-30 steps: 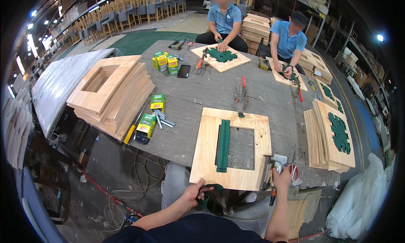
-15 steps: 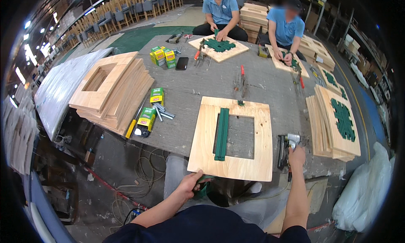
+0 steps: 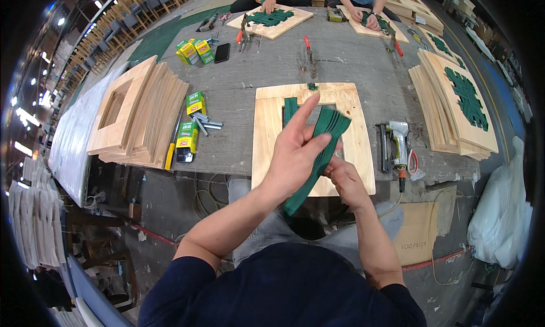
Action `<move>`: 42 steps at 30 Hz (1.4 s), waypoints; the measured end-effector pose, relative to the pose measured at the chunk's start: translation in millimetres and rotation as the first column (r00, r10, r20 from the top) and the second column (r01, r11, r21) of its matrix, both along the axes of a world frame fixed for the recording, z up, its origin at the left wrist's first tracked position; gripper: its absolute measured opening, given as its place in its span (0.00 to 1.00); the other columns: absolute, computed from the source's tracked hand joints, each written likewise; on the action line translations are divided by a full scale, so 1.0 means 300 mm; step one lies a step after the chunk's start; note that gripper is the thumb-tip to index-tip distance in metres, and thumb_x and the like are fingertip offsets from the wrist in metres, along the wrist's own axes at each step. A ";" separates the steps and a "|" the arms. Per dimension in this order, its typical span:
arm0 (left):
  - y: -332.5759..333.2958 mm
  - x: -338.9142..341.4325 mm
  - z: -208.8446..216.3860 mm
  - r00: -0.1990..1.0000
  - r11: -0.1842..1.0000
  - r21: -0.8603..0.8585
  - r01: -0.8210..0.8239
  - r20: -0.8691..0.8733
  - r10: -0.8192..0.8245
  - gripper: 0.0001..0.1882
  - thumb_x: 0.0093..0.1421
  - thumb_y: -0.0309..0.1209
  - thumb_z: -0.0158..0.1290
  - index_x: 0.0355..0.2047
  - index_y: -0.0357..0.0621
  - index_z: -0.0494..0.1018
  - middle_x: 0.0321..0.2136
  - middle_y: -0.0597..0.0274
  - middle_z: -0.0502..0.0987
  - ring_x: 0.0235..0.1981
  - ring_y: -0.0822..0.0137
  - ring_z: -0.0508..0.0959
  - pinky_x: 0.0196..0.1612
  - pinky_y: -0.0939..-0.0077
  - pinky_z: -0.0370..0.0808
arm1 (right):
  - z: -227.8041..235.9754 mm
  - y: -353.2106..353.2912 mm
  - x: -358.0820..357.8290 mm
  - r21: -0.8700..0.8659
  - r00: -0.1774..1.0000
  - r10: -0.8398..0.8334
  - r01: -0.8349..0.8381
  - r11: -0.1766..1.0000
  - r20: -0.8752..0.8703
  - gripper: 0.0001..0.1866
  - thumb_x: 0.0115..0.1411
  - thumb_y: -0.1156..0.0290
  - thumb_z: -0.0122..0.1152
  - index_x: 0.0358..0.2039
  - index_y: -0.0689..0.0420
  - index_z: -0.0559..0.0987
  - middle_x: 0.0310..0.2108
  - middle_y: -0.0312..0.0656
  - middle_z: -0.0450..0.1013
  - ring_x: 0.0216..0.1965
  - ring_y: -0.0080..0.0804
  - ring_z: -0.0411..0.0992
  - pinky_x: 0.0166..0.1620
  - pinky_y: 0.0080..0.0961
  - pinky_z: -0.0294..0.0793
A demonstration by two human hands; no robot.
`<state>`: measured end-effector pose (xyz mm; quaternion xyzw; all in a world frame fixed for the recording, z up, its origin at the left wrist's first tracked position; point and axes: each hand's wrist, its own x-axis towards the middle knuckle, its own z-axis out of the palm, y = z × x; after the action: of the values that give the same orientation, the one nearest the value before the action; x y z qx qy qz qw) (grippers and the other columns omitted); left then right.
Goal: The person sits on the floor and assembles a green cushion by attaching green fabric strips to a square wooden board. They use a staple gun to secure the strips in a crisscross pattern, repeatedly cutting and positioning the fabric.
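Note:
A square wooden frame [image 3: 356,114] with a cut-out middle lies on the table in front of me. One green webbing strap [image 3: 290,106] runs along the left of its opening, mostly hidden behind my left hand. Above the frame I hold a folded length of striped green webbing [image 3: 330,124], slanting down toward my lap. My left hand [image 3: 290,156] grips it under the thumb, index finger stretched out. Lower on its right side, my right hand [image 3: 347,182] has its fingers closed on the webbing. A pneumatic staple gun [image 3: 399,139] rests on the table to the right of the frame.
Scissors [image 3: 413,162] lie beside the staple gun. Stacked wooden frames stand left [image 3: 128,114] and right [image 3: 434,108]. Staple boxes [image 3: 187,135] and loose staple strips [image 3: 207,123] sit on the left. Across the table, two people work on webbed frames; pliers [image 3: 309,57] lie between.
My right hand has let go of the staple gun and come to the webbing. My left hand has left the frame's near edge and raised the webbing over it. The view has tipped downward.

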<state>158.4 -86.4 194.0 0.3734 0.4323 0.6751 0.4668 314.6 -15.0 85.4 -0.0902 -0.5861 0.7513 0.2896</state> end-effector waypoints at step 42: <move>-0.028 -0.308 0.693 0.854 0.633 0.755 -0.169 -0.209 0.477 0.17 0.73 0.32 0.50 0.56 0.33 0.71 0.40 0.54 0.81 0.37 0.65 0.83 0.38 0.77 0.85 | -0.364 -0.257 0.121 0.041 0.687 0.081 -0.160 0.986 0.722 0.43 0.55 0.45 0.74 0.55 0.73 0.76 0.53 0.59 0.78 0.55 0.46 0.78 0.58 0.37 0.75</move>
<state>65.9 -94.8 401.8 0.5649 0.2810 0.7738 0.0572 350.9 -92.2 -23.8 -0.3227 -0.6943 0.6432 -0.0078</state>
